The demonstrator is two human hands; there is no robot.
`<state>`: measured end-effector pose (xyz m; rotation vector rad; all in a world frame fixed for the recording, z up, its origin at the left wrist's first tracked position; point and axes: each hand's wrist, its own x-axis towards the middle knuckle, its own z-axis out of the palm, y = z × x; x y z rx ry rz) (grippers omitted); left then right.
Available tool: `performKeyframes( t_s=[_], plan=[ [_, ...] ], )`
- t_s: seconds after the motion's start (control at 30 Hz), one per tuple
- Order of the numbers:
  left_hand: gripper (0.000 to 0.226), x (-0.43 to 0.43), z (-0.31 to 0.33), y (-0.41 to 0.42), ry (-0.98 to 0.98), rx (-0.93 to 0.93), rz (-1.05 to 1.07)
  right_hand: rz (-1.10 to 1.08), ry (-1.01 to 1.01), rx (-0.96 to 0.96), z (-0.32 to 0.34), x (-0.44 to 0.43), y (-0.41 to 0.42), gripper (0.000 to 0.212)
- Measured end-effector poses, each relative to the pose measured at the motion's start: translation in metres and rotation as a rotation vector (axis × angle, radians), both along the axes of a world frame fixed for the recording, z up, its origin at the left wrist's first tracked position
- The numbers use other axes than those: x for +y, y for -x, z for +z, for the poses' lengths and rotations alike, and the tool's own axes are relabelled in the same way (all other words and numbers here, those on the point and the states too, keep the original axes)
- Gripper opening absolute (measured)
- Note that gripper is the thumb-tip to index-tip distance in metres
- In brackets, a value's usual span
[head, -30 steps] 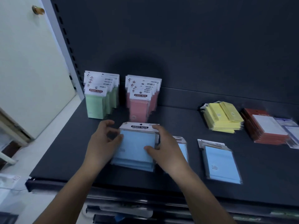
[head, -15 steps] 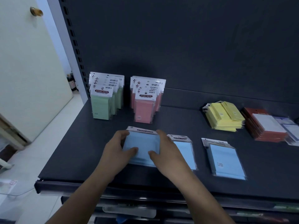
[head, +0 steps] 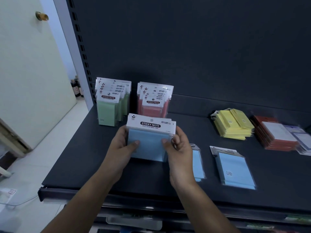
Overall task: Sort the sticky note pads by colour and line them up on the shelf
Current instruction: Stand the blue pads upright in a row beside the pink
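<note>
While both my hands clamp it from the sides, the stack of pale blue sticky note pads in clear wrappers (head: pixel 149 146) stands upright over the left middle of the dark grey metal shelf (head: pixel 80 162). Its long axis runs up and down, with the white "STICKY NOTE" header cards on top and the printed face turned toward me. Staggered header edges show at least three packs. I cannot tell whether its lower edge touches the shelf.

My left hand (head: pixel 117 152) grips the left edge and my right hand (head: pixel 180 148) the right edge. Each thumb is pressed on the blue front, and my fingers (head: pixel 179 134) are curled close round the sides, holding only this stack.

Just behind it stands the upright row of pink sticky note pads (head: pixel 153 105), and beside that, to the left, the upright row of green sticky note pads (head: pixel 108 110). About five header cards show in each row, all facing me.

Right of my right hand lies one flat blue pad (head: pixel 196 163), half hidden by my wrist. Farther right is a small flat pile of blue pads (head: pixel 235 170), with its long axis pointing away from me and its headers at the far end.

Toward the back right sit a loose heap of yellow pads (head: pixel 234 123), a pile of red-orange pads (head: pixel 276 137) and some pale lilac packets (head: pixel 302 140) at the frame edge. Left of the shelf is a cream door with a brass knob (head: pixel 42 15).
</note>
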<state>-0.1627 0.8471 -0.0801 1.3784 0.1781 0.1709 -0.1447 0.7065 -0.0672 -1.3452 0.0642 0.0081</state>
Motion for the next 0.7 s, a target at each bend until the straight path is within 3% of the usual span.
performKeyframes(
  t_s=[0.13,0.23,0.43,0.7],
  plan=[
    [0.056,-0.002,-0.002,0.001,-0.002,-0.026,0.022,0.06,0.125,-0.042,-0.001,-0.001,-0.003,0.05],
    [0.046,-0.003,-0.004,0.0,-0.016,-0.017,0.015,0.109,0.198,-0.04,-0.004,-0.003,-0.004,0.048],
    [0.045,-0.009,-0.001,-0.004,-0.279,-0.128,-0.026,0.214,0.466,-0.18,-0.002,-0.007,-0.007,0.052],
    [0.061,-0.045,0.03,-0.064,-0.535,-0.263,-0.121,0.067,0.492,-0.349,0.027,-0.051,-0.056,0.053]
  ],
)
